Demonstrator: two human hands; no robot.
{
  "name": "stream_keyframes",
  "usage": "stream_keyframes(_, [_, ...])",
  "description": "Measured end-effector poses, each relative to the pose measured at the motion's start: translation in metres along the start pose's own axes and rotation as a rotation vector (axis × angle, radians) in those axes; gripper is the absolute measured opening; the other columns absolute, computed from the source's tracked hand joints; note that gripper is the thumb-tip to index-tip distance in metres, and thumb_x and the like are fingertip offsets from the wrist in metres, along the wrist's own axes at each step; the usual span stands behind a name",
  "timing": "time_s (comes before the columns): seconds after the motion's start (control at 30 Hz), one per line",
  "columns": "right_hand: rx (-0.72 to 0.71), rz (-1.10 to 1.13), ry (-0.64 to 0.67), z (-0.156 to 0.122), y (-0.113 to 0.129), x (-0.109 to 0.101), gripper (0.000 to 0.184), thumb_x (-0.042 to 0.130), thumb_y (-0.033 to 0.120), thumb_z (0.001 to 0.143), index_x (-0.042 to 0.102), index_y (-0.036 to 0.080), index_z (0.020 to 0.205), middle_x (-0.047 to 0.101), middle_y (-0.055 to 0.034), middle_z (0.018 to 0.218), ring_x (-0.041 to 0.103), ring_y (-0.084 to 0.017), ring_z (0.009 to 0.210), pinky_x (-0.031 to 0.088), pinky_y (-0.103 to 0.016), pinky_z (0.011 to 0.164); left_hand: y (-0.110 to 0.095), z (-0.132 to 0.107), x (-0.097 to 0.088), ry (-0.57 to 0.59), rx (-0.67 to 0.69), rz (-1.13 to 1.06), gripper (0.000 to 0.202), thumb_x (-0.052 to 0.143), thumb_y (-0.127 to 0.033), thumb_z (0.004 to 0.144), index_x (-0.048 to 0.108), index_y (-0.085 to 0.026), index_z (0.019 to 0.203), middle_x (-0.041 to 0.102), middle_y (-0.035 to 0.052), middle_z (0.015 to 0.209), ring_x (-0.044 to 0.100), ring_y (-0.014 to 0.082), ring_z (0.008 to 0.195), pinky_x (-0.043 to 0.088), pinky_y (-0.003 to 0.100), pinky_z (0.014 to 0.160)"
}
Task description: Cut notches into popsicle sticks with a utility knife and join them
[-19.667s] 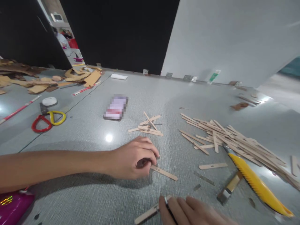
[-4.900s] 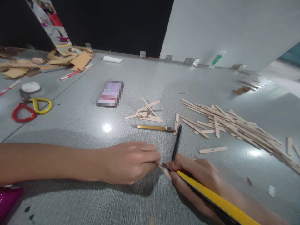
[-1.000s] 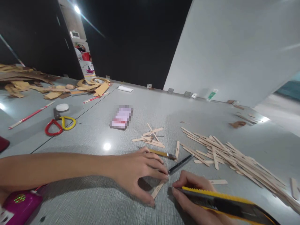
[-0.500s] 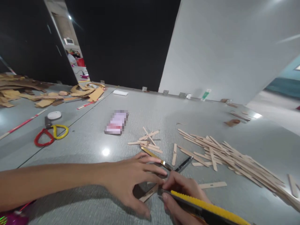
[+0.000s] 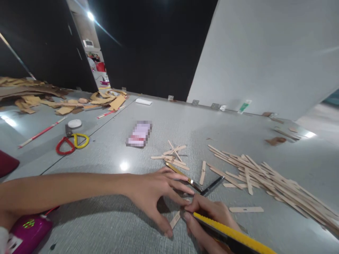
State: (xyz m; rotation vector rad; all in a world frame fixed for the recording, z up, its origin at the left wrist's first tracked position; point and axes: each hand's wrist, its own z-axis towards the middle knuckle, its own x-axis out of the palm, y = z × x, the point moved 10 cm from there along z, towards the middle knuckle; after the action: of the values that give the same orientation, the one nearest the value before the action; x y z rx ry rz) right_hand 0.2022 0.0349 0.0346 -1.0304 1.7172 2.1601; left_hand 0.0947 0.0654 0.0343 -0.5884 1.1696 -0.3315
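Observation:
My left hand [image 5: 156, 192] reaches in from the left with its fingers spread, palm down over the table. Its index fingertip rests at the upper end of a small wooden craft stick [image 5: 175, 219], which has a small marked or cut slot. In my right hand [image 5: 212, 215] is a yellow and black utility knife [image 5: 225, 233], its front end at the stick. My fingers partly hide the blade and the stick's far end. Just beyond my hands lie a gold and black craft knife [image 5: 182, 175] and a black pen [image 5: 212, 185].
A pile of craft sticks [image 5: 275, 187] spreads to the right; several short pieces [image 5: 173, 155] lie ahead. A phone [image 5: 140, 134], red-and-yellow-handled scissors [image 5: 72, 143] and cardboard scraps [image 5: 66, 104] are farther back. A purple device [image 5: 31, 233] sits by my left forearm.
The view has turned a little left, so things sit farther right and more of the purple device shows. Both hands stay at the stick; the knife remains in my right hand.

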Motion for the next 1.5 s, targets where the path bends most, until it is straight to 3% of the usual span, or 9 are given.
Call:
stream_keyframes(0.13, [0.025, 0.003, 0.079, 0.001, -0.009, 0.009, 0.034, 0.052, 0.05, 0.108, 0.064, 0.025, 0.088, 0.061, 0.0015, 0.066, 0.057, -0.017, 0.059, 0.048, -0.031, 0.062, 0.0, -0.001, 0.002, -0.048, 0.026, -0.006, 0.074, 0.084, -0.071, 0.079, 0.073, -0.026, 0.136, 0.058, 0.0099, 0.159, 0.04, 0.0409, 0.155, 0.026, 0.059, 0.126])
stream_keyframes(0.5, [-0.07, -0.129, -0.082, -0.006, -0.005, -0.006, 0.026, 0.06, 0.051, 0.104, 0.073, 0.029, 0.097, 0.082, -0.006, 0.093, 0.075, -0.026, 0.086, 0.058, -0.037, 0.076, 0.003, -0.004, 0.006, -0.081, -0.005, 0.01, 0.079, 0.083, -0.076, 0.076, 0.07, -0.029, 0.138, 0.06, 0.0082, 0.158, 0.044, 0.0408, 0.153, 0.025, 0.058, 0.126])
stream_keyframes(0.67, [-0.077, -0.142, -0.038, -0.003, -0.006, 0.0, 0.018, 0.061, 0.04, 0.102, 0.07, 0.028, 0.093, 0.08, -0.004, 0.084, 0.074, -0.023, 0.077, 0.055, -0.033, 0.069, 0.001, -0.005, 0.005, -0.089, 0.006, 0.03, 0.079, 0.083, -0.073, 0.079, 0.066, -0.03, 0.143, 0.058, 0.0073, 0.159, 0.041, 0.0407, 0.155, 0.024, 0.059, 0.126])
stream_keyframes(0.83, [-0.142, -0.082, -0.042, 0.0, 0.002, -0.003, 0.023, 0.059, 0.045, 0.104, 0.071, 0.028, 0.095, 0.08, -0.0037, 0.085, 0.072, -0.021, 0.073, 0.052, -0.031, 0.065, -0.006, -0.005, 0.002, -0.085, 0.027, 0.078, 0.071, 0.085, -0.068, 0.08, 0.07, -0.028, 0.136, 0.059, 0.0079, 0.158, 0.043, 0.0413, 0.154, 0.027, 0.058, 0.126])
stream_keyframes(0.97, [-0.091, -0.03, 0.042, 0.002, 0.001, 0.003, 0.024, 0.06, 0.046, 0.105, 0.068, 0.027, 0.094, 0.076, -0.0033, 0.087, 0.069, -0.02, 0.077, 0.051, -0.031, 0.069, -0.003, -0.005, 0.004, -0.072, 0.005, 0.092, 0.071, 0.084, -0.069, 0.08, 0.07, -0.029, 0.138, 0.057, 0.0069, 0.16, 0.041, 0.0401, 0.155, 0.025, 0.058, 0.127])
stream_keyframes(1.2, [0.058, 0.189, 0.113, 0.002, -0.013, 0.011, 0.027, 0.057, 0.051, 0.107, 0.056, 0.025, 0.098, 0.055, 0.0057, 0.072, 0.05, -0.012, 0.058, 0.043, -0.024, 0.054, 0.002, -0.004, 0.007, -0.045, -0.047, 0.059, 0.084, 0.08, -0.077, 0.079, 0.065, -0.031, 0.148, 0.048, 0.0077, 0.167, 0.032, 0.0424, 0.16, 0.02, 0.06, 0.129])
stream_keyframes(1.5, [0.083, 0.167, 0.12, -0.001, -0.018, 0.01, 0.027, 0.058, 0.051, 0.107, 0.063, 0.025, 0.102, 0.059, 0.0062, 0.07, 0.055, -0.011, 0.055, 0.049, -0.024, 0.056, 0.001, -0.005, 0.008, -0.019, -0.069, 0.044, 0.085, 0.079, -0.075, 0.082, 0.061, -0.029, 0.151, 0.044, 0.0089, 0.169, 0.031, 0.0419, 0.161, 0.013, 0.062, 0.13])
